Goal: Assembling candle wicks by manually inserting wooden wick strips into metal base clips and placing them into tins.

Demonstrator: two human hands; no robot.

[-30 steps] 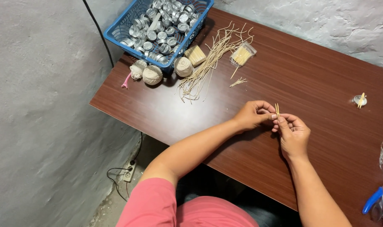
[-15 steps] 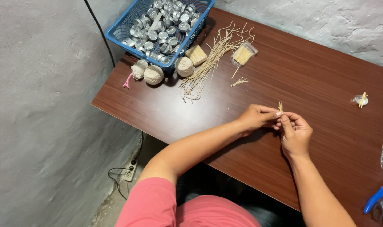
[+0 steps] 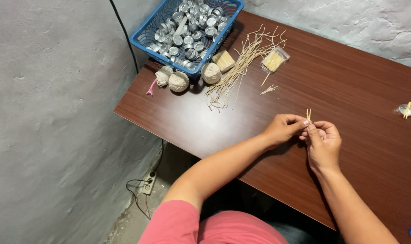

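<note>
Far left on the table [image 3: 350, 90]: pink clip [image 3: 150, 87] at the edge, then two twine balls [image 3: 171, 79] just beside the blue basket [image 3: 144, 38], which is full of small metal cups [image 3: 187, 34]. A third twine ball [image 3: 211, 72] and a pale block [image 3: 224, 60] sit touching the basket's near corner. Loose pile of pale wick strands [image 3: 237, 68] fans out next to them, with a clear packet of short sticks [image 3: 274, 59] beside it and a few stray sticks below. Mid-table, your left hand [image 3: 282, 129] is closed in a pinch, fingertips meeting your right hand [image 3: 323, 142], also curled in a pinch; both grip the short pale sticks [image 3: 308, 114], which poke up upright between your fingertips. Well off to the right: one small cup with a stick [image 3: 405, 110].
</note>
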